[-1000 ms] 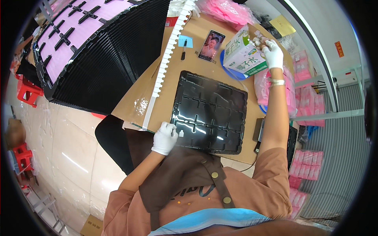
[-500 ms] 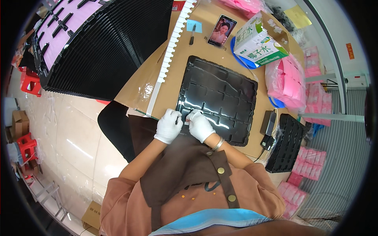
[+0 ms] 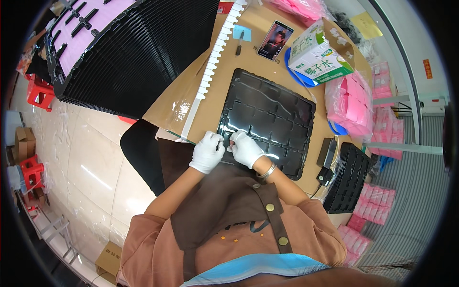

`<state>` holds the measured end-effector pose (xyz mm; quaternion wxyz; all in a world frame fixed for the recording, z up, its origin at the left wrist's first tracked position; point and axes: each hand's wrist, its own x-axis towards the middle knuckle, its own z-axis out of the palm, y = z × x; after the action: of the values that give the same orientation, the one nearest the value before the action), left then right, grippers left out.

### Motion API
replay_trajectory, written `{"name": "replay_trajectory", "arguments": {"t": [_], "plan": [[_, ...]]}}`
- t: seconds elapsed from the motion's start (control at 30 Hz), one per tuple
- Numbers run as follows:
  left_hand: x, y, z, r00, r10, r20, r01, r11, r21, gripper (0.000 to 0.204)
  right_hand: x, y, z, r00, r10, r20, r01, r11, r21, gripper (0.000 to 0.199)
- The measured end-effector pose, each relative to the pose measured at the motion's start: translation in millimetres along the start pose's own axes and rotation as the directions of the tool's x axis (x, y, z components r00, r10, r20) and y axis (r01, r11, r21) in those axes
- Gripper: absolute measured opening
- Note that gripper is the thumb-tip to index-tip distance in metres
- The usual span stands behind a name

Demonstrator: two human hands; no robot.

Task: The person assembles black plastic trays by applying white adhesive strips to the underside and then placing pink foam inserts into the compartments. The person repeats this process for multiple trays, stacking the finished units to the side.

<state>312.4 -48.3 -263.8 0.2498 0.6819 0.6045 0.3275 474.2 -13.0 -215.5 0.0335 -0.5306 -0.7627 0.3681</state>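
Note:
A black plastic tray (image 3: 267, 117) with moulded compartments lies on the cardboard-topped table. At its near left corner, my left hand (image 3: 207, 153) in a white glove is closed, its fingertips by the tray's edge. My right hand (image 3: 246, 149), also gloved in white, is closed just to the right, over the tray's near rim. A small pale piece (image 3: 229, 149) shows beside the right fingers. What either hand pinches is hidden by the gloves.
A tall stack of black trays (image 3: 138, 52) stands left. A white notched strip (image 3: 215, 62), pen (image 3: 240, 44) and phone (image 3: 276, 40) lie beyond the tray. Rightward are a carton (image 3: 318, 60), bagged pink packs (image 3: 350, 103), a black adapter (image 3: 326, 152) and smaller black trays (image 3: 348, 179).
The whole view has shifted slightly. Both hands stay closed at the tray's near left corner, with only small finger movement. The phone's screen picture differs.

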Motion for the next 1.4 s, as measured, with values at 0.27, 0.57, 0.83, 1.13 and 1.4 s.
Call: {"name": "replay_trajectory", "arguments": {"t": [0.27, 0.57, 0.83, 1.13, 1.4], "plan": [[-1, 0, 2, 1.0, -0.016, 0.01, 0.016, 1.0, 0.011, 0.012, 9, 8, 18, 0.992, 0.116, -0.051, -0.119, 0.99, -0.072, 0.011], [0, 2, 1, 1.0, -0.008, 0.002, 0.008, 1.0, 0.005, 0.01, -13, 0, 18, 0.986, -0.074, -0.151, 0.047, 0.983, -0.177, 0.005], [-1, 6, -1, 0.999, -0.004, -0.035, 0.003, 1.0, -0.001, 0.01, -6, 4, -156, 0.535, -0.146, -0.832, 0.173, 0.983, -0.062, 0.008], [2, 15, -3, 1.0, 0.003, -0.009, -0.003, 0.998, 0.056, 0.014, -14, 110, -395, 0.384, -0.086, -0.919, -0.263, 0.944, -0.198, 0.029], [11, 11, -16, 0.999, -0.042, 0.002, 0.042, 0.987, -0.158, 0.018, -84, 209, -288, 0.384, 0.089, -0.919, -0.726, 0.644, -0.241, 0.027]]}}
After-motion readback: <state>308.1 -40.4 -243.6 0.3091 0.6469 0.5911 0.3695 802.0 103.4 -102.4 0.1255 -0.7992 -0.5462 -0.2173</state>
